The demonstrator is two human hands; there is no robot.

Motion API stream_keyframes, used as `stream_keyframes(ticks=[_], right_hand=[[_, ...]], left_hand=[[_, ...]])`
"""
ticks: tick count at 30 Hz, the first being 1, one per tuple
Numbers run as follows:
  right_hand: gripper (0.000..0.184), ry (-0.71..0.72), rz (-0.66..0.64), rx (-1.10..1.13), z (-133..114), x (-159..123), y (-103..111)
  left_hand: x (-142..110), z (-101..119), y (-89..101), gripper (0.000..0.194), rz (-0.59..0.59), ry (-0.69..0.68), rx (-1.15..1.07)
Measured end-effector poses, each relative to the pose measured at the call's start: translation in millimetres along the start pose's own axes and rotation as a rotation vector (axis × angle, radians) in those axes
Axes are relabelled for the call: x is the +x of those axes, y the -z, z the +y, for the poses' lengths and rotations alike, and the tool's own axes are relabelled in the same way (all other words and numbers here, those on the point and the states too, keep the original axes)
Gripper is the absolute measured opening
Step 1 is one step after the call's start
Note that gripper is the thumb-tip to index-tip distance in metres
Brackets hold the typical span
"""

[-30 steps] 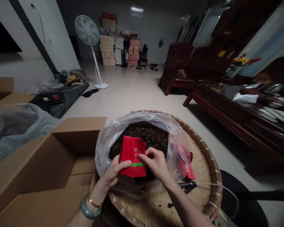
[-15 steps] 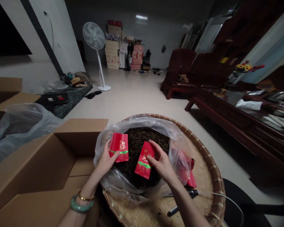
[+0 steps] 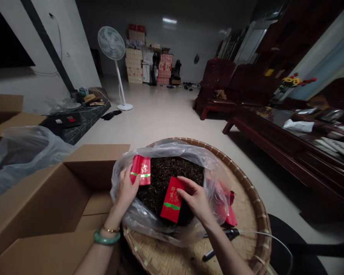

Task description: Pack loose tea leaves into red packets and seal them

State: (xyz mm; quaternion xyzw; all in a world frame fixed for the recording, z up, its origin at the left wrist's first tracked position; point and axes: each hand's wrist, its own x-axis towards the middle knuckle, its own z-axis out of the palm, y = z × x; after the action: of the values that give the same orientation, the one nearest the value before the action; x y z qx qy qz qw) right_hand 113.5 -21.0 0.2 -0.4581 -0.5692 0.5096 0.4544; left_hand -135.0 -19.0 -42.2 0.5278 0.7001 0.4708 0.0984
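My left hand point(image 3: 126, 188) is closed on a stack of red tea packets point(image 3: 143, 170) with gold lettering and a green band, over the left side of an open clear plastic bag point(image 3: 218, 173). Between thumb and fingers of my right hand point(image 3: 195, 196) is one red tea packet point(image 3: 172, 202) of the same print, held tilted above dark loose tea leaves point(image 3: 174, 170) that fill the bag. The bag rests on a round woven bamboo tray point(image 3: 243, 198). More red packets point(image 3: 231, 215) lie on the tray at the bag's right, partly behind its plastic.
An open cardboard box point(image 3: 46, 202) stands at the left, beside the tray. A black-handled tool with a cord point(image 3: 231, 233) lies on the tray near my right forearm. A white standing fan point(image 3: 111, 44), a dark wooden table point(image 3: 263, 133) and stacked boxes point(image 3: 134, 65) are farther off.
My left hand has moved up and slightly left with its stack. The packet in my right hand has shifted slightly down and left. The view has turned a little.
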Motion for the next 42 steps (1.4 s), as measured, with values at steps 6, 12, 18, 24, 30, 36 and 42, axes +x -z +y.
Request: stream_keyframes(ticks=[6,12,18,24,30,36,42], right_hand=[[0.034,-0.008,0.025,0.016,-3.8,-7.4,4.0],[0.026,-0.008,0.031,0.046,-4.2,-11.7,0.3],[0.005,0.082,0.063,0.019,3.5,-10.1,-6.4],[0.006,0.356,0.059,-0.247,-3.5,-10.5,-5.7],[0.016,0.376,0.252,-0.438,-11.0,-10.7,13.8],[0.030,0.246,0.150,-0.352,-7.2,-12.8,21.4],[0.023,0.266,0.141,-0.356,-0.4,-17.0,18.5]], left_hand=[[15.4,6.6,-5.8,0.046,-0.072,-0.148,0.194],[-37.2,58.8,-3.1,0.044,-0.045,-0.123,-0.126],[-55.4,93.4,-16.4,0.050,-0.591,0.278,-0.615],[-43.6,82.8,-16.4,0.048,-0.515,0.135,-0.386],[2.2,47.7,7.8,0.039,-0.084,-0.105,0.190],[-1.3,64.0,4.8,0.043,0.073,-0.404,0.122],[-47.6,79.1,-14.9,0.027,-0.559,-0.223,-0.255]])
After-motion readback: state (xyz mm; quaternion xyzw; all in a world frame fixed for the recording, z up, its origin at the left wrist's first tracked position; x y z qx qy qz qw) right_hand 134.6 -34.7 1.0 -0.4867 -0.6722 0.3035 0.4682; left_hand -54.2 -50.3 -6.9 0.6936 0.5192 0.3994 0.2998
